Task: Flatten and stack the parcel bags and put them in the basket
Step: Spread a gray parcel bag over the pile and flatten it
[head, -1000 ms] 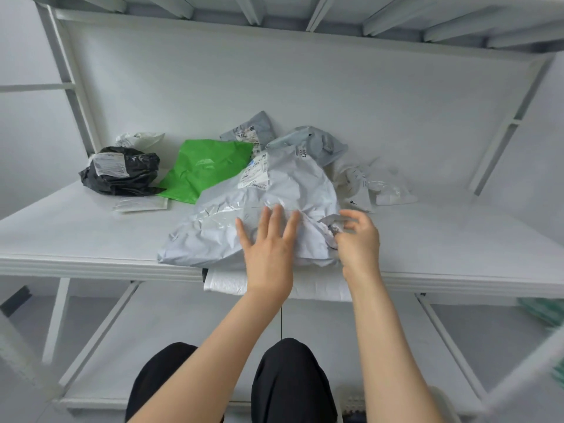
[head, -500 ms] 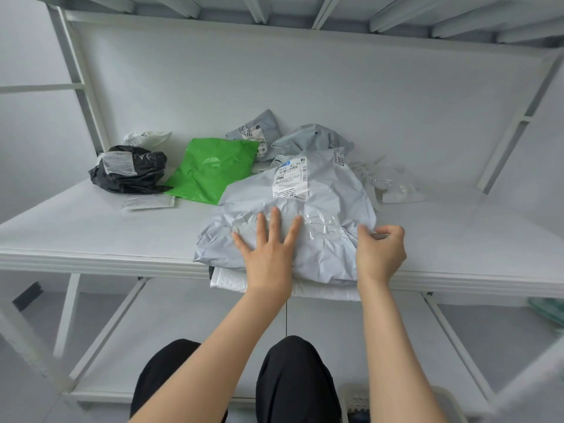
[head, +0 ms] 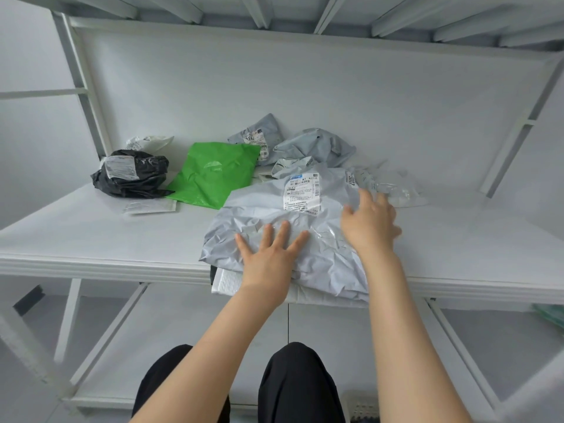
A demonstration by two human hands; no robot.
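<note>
Scene: A person at a white surface [head: 91, 239] flattens a large crumpled pale-grey plastic parcel bag [head: 259, 209], its printed white shipping label [head: 303, 193] facing up.
Where the bag lies: at the surface's near edge, on top of a white padded mailer [head: 225, 283] that overhangs the edge, seemingly the start of a stack.
Left hand [head: 268, 257]: flat, fingers straight and spread, palm pressing the bag's creased near half; it grasps nothing.
Right hand [head: 369, 224]: blurred, fingers extended and apart over the bag's right side beside the label; released, holding nothing. Whether it touches the plastic cannot be told.
Doing it well: probably anchor with the left palm and sweep the right outward toward the far corner, driving air out, then square the edges with the mailer below so nothing slides off.
Waiting behind: a bright green plastic bag [head: 213, 175], a crumpled black plastic bag [head: 131, 175] and crumpled grey plastic bags [head: 314, 145].
Basket: not clearly in view.
</note>
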